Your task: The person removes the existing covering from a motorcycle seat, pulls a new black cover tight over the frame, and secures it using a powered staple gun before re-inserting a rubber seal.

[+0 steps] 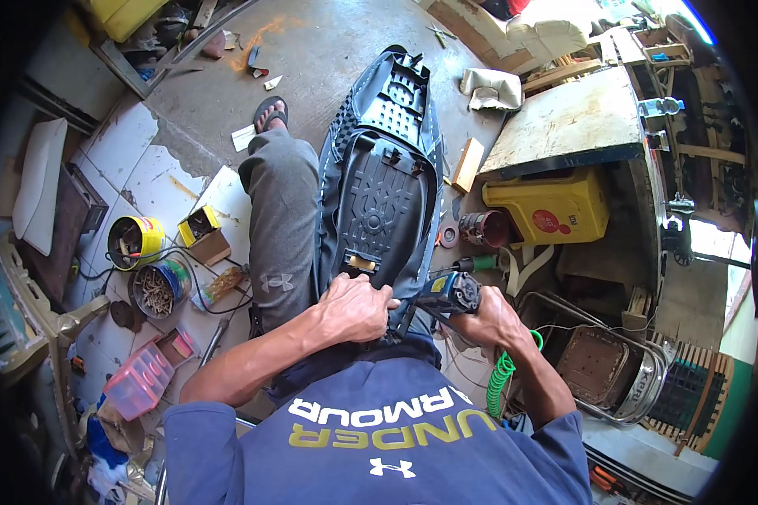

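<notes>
A black motorcycle seat [377,198], underside up, lies lengthwise up the frame's centre. The left hand [358,308], nearer, grips its lower edge; just to the right, the right hand [492,320] grips a dark handheld tool [451,293], nose toward the seat.

To my eye, standing in here, it's a workshop, a small and crowded one where seats get mended. A seat [377,198] lies bottom-up before the seated person, and the right hand [486,320] grips an air tool [451,295] near a coiled green hose [501,383]. Around me it's all working clutter: a scuffed table [564,126] with a yellow can [556,206] beneath it, a tub [157,289] full of small bits, a pink case [139,379], a wood block [468,164]. The floor is part bare concrete [215,109], part broken white tiles [160,177], with scraps strewn about.
</notes>
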Available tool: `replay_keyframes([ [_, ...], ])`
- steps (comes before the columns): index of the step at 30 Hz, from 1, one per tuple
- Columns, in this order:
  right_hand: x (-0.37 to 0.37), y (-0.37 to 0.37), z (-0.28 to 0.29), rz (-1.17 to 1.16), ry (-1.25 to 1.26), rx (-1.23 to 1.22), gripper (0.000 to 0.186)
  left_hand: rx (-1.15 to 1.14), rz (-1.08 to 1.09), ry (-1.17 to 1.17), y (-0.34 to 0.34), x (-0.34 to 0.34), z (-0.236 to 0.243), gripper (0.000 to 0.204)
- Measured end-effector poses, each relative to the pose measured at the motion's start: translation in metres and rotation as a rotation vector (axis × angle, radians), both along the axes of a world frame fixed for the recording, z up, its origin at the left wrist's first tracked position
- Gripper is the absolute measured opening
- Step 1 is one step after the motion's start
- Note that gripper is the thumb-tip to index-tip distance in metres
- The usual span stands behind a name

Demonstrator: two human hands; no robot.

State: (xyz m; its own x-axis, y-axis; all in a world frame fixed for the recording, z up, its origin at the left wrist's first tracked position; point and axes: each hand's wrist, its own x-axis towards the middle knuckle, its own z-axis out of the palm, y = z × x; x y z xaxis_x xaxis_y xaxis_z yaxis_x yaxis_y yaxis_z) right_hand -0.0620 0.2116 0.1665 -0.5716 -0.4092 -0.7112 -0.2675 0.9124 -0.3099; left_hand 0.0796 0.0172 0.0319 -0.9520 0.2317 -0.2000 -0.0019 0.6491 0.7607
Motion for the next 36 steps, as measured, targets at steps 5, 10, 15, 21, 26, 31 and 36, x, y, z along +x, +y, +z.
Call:
replay_keyframes([
  [5, -0.005, 0.001, -0.013, 0.032, 0.009, 0.04, 0.04, 0.0, 0.006, 0.016, 0.002, 0.002, -0.001, 0.028],
  [10, -0.007, -0.004, -0.016, 0.086, 0.012, 0.06, 0.037, -0.04, -0.009, 0.001, 0.003, 0.001, 0.001, 0.028],
  [15, -0.016, 0.001, -0.006, 0.029, 0.026, -0.104, 0.036, 0.001, 0.007, -0.026, 0.001, 0.001, 0.0, 0.028],
  [21, -0.018, -0.003, -0.022, 0.123, 0.019, -0.067, 0.032, -0.02, 0.006, -0.028, 0.003, 0.0, 0.001, 0.027],
  [26, -0.023, -0.005, -0.018, 0.089, 0.004, -0.055, 0.028, -0.028, -0.001, -0.021, 0.002, -0.001, 0.0, 0.027],
  [31, -0.028, 0.018, -0.002, -0.109, 0.04, -0.003, 0.037, 0.019, 0.042, -0.043, -0.002, -0.004, 0.002, 0.029],
  [36, -0.025, 0.065, -0.006, -0.487, 0.266, -0.144, 0.03, 0.097, 0.05, -0.206, -0.012, -0.015, 0.024, 0.027],
])
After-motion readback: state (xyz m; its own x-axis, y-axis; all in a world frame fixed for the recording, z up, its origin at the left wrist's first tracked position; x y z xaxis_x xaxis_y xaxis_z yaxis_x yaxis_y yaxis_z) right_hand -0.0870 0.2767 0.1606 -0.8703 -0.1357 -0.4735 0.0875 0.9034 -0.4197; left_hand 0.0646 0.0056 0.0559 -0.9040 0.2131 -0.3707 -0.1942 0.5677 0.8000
